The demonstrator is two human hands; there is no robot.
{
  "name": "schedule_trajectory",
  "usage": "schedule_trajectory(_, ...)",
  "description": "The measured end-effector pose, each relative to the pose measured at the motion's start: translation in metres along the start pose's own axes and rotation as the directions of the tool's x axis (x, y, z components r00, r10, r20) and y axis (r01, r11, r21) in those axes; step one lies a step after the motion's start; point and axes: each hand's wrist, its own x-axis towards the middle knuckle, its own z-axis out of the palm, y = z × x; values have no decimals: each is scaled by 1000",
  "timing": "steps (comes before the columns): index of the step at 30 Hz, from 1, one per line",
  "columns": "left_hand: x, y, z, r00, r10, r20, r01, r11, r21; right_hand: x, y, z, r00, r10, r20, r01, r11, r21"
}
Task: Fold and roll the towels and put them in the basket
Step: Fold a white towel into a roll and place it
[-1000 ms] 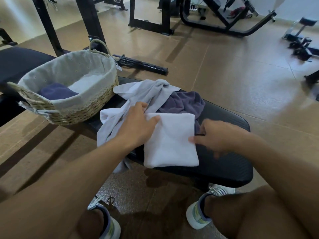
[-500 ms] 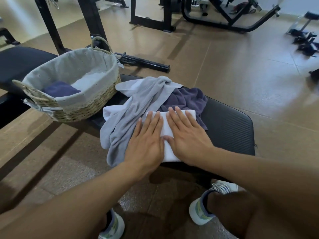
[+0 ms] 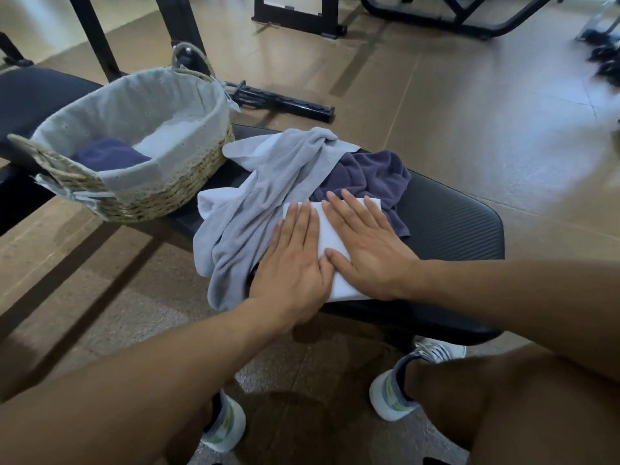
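Note:
A folded white towel (image 3: 327, 236) lies on the black padded bench (image 3: 449, 229). My left hand (image 3: 293, 263) and my right hand (image 3: 365, 246) press flat on it side by side, fingers straight. Behind the hands lie a crumpled light grey towel (image 3: 268, 182) and a dark purple towel (image 3: 372, 174). At the left end of the bench stands a woven basket (image 3: 151, 199) with a grey cloth lining; a dark blue towel (image 3: 109, 156) and a white towel (image 3: 167, 137) lie inside it.
Black gym frames (image 3: 298, 20) and a black bar (image 3: 285, 102) stand on the tan tiled floor behind the bench. My knees and white shoes (image 3: 396, 391) are below the bench's near edge. Another black pad (image 3: 27, 95) is at far left.
One second ago my hands held the white towel by its left and right edges. Both hands then moved onto its top and now press it flat; the towel looks narrower.

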Motion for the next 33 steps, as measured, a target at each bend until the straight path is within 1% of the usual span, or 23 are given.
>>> schedule_trajectory(3,-1,0,-1,1000,-2,8,2,1000,23,-1,-1,-1,1000,-2,1,2,1000,7)
schedule_trajectory(6,-2,2,-3,1000,-8,8,8,1000,10,-1,-3,-1,1000,22,-11,-22,999,36)
schedule_trajectory(10,-2,9,-14,999,-37,28,37,999,-21,7,-1,-23,996,87,23,-90,979,185)
schedule_trajectory(12,0,16,-26,997,-70,14,71,992,-106,7,6,-41,986,168,-5,-161,952,262)
schedule_trajectory(14,2,18,-44,989,-136,-57,123,973,-197,2,12,-55,951,302,-69,-270,917,295)
schedule_trajectory(15,5,14,-52,981,-173,-91,150,965,-214,-2,13,-61,923,374,-91,-335,896,291)
schedule_trajectory(16,9,8,-59,974,-208,-92,185,960,-211,-5,13,-66,890,448,-88,-407,865,293)
schedule_trajectory(17,13,0,-65,966,-253,-58,237,950,-204,-7,14,-70,853,519,-54,-482,824,298)
schedule_trajectory(19,21,-15,-69,940,-337,43,339,922,-186,-10,16,-76,788,611,74,-605,745,280)
schedule_trajectory(21,26,-23,-65,930,-353,101,365,917,-161,-12,20,-80,755,625,200,-656,711,255)
schedule_trajectory(23,29,-23,-63,921,-368,125,387,903,-189,-14,21,-81,748,602,279,-661,715,228)
schedule_trajectory(24,31,-22,-63,916,-378,137,400,890,-217,-16,20,-82,747,601,286,-661,718,217)
schedule_trajectory(25,32,-21,-64,914,-377,149,403,883,-241,-17,19,-83,751,606,264,-658,723,211)
schedule_trajectory(26,34,-20,-66,917,-368,156,398,881,-255,-18,19,-85,763,611,210,-645,736,206)
schedule_trajectory(28,34,-17,-69,928,-346,141,372,885,-279,-18,17,-86,806,591,43,-584,780,224)
schedule_trajectory(30,31,-12,-74,949,-307,74,312,871,-379,-17,14,-88,857,504,-107,-457,840,293)
schedule_trajectory(31,30,-8,-77,962,-273,23,252,850,-462,-16,11,-91,882,447,-152,-381,863,331)
schedule_trajectory(33,26,-1,-86,982,-176,-70,97,788,-608,-14,5,-99,928,335,-166,-253,889,382)
